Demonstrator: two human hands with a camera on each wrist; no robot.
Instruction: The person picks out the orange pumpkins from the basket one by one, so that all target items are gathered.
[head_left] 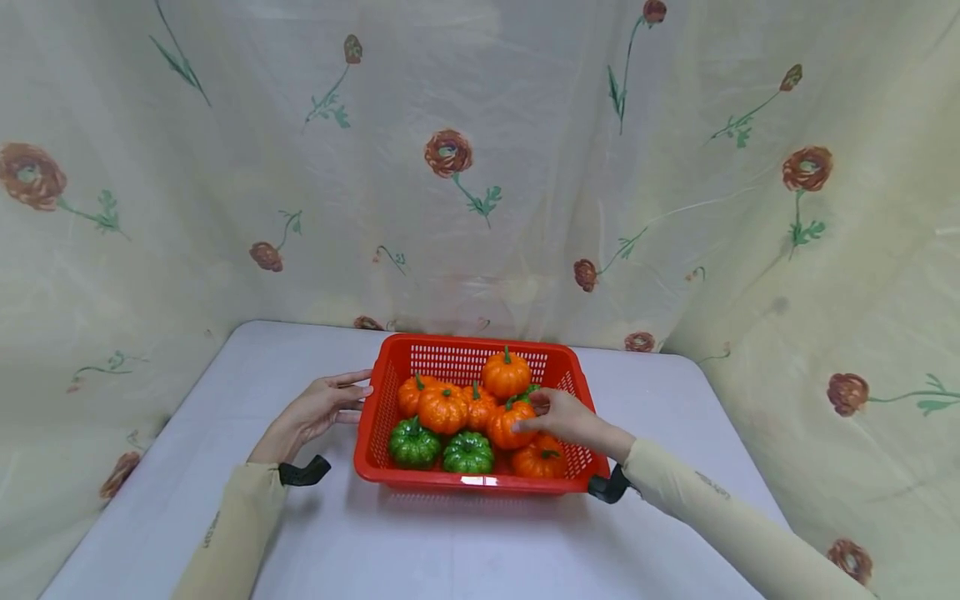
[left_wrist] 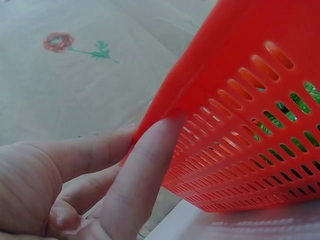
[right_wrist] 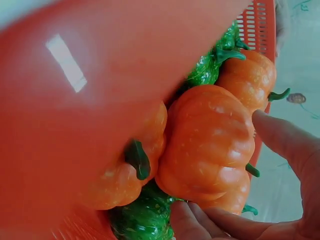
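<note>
The orange pumpkin lay in the red basket, on the right side of the pile, among other orange pumpkins and two green pumpkins near the front wall. The right hand reached over the right rim and its fingers were curled around this pumpkin, thumb on one side and fingertips on the other. The left hand rested flat against the left wall of the basket with its fingers straight and close together. To lift the pumpkin well, I think the grip should go around its wide ribbed body, not the stem, while the left hand keeps the light basket from sliding on the white table.
</note>
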